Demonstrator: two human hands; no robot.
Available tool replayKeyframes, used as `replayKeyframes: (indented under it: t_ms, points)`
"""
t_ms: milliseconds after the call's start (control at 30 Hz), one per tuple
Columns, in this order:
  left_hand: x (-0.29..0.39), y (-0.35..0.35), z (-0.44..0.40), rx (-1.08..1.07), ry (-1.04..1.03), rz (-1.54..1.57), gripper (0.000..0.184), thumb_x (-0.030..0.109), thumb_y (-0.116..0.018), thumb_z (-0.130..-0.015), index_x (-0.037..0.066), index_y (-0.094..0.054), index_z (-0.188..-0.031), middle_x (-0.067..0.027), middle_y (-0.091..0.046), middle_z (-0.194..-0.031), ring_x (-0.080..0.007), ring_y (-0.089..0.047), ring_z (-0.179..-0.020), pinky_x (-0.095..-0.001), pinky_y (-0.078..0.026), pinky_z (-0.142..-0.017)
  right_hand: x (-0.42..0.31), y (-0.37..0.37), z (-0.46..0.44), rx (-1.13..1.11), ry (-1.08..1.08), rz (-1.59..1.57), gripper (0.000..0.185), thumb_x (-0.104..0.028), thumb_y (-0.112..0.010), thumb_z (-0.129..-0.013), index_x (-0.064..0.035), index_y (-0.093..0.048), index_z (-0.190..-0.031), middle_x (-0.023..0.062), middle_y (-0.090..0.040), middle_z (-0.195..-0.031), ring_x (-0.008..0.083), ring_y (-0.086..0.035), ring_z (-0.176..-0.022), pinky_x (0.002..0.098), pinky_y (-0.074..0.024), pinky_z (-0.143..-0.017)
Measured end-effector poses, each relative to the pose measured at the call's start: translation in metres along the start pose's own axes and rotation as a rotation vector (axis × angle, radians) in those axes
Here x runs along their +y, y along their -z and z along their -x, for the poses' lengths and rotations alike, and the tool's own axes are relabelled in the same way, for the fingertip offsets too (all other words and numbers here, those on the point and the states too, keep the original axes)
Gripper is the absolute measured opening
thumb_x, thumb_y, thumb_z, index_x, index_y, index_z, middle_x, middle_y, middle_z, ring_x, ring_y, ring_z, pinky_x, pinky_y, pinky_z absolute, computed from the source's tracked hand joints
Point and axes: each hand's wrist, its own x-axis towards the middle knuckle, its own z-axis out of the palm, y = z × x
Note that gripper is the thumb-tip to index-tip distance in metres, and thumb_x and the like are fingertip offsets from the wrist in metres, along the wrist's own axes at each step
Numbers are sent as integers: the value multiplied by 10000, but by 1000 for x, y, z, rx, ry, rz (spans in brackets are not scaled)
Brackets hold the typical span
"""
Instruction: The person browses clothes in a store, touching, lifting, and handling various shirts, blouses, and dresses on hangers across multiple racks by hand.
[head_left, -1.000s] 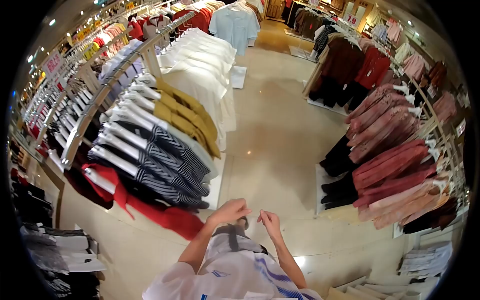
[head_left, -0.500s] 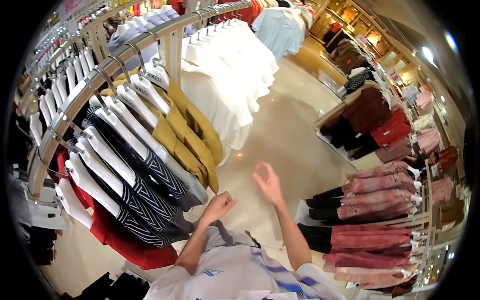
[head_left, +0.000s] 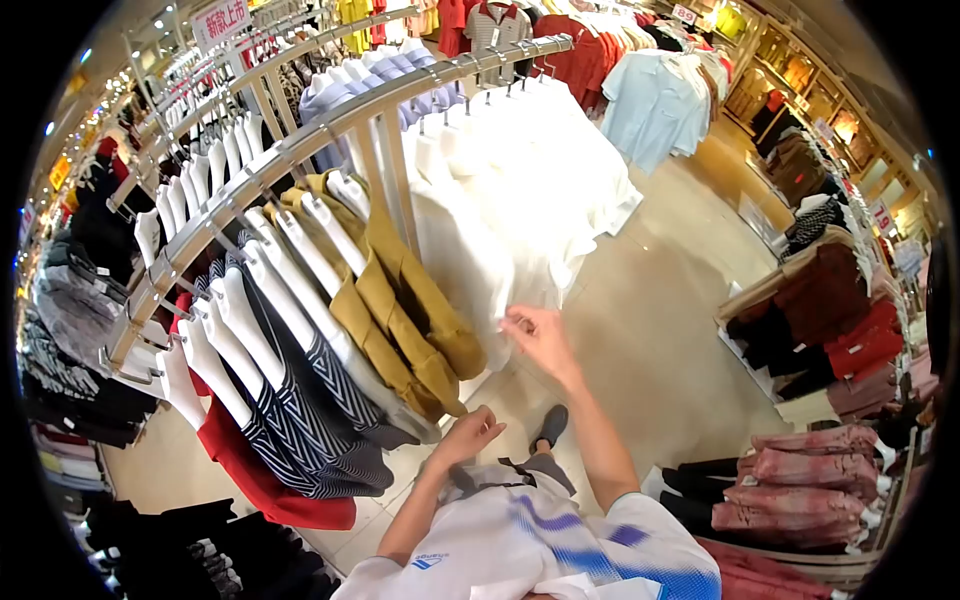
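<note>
My right hand reaches to the low edge of the nearest white shirt on the rack. Its thumb and fingers are pinched together at the fabric there. My left hand is held in front of my waist, fingers loosely curled with no object showing in them. Just above it hang the lower ends of mustard-yellow jackets. Left of these, navy and white patterned tops and a red garment hang on white hangers.
A curved metal rail carries the hangers. Pale blue shirts hang farther back. Pink garments and a red one line the right side. Folded dark clothes lie low at left. My shoe stands on the tiled floor.
My right hand has moved from over the floor to the white shirt's edge, its fingers closing. The view has shifted, bringing the rack rightward and my shoe into sight. My left hand stays near my waist.
</note>
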Motion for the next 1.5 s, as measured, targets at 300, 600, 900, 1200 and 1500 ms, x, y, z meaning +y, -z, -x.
replayKeyframes:
  t_ms: [300,600,900,1200,1500]
  points:
    - [82,-37,-111,284,-168,-24,188,141,-593,-880,-1,-493,-954,-77,-571,-720,-122,-540,-592,-266,-443,-547,-7,100,-6,-491,305,-45,314,-147,-601,-850,-110,-586,-1162,44,-652,-886,109,-570,-583,241,-471,-550]
    - [163,-26,-221,1137,-47,-504,315,209,-578,-885,-58,-435,-973,-143,-533,-719,-267,-528,-609,-377,-423,-567,55,195,-7,-380,89,-419,205,-134,-607,-855,-3,-623,-1012,45,-625,-743,82,-539,-544,231,-445,-518]
    - [148,-22,-203,1252,-52,-400,294,113,-525,-912,-12,-355,-707,-148,-382,-528,-228,-345,-464,-359,-299,-462,154,217,-81,36,160,-411,316,-161,-641,-835,-10,-563,-1101,59,-607,-920,102,-568,-748,236,-457,-603]
    - [118,-39,-188,1339,-15,-514,304,160,-533,-907,-27,-399,-709,-127,-388,-537,-220,-343,-472,-372,-321,-471,143,243,-204,79,349,-144,408,-174,-657,-802,-32,-519,-1158,127,-633,-866,201,-619,-720,323,-492,-647]
    - [83,-143,-231,704,134,-215,261,238,-616,-868,-10,-548,-825,-40,-545,-595,-86,-464,-446,-245,-364,-399,134,230,-199,21,364,42,314,-300,-674,-779,-20,-636,-917,152,-630,-693,278,-619,-617,381,-477,-582]
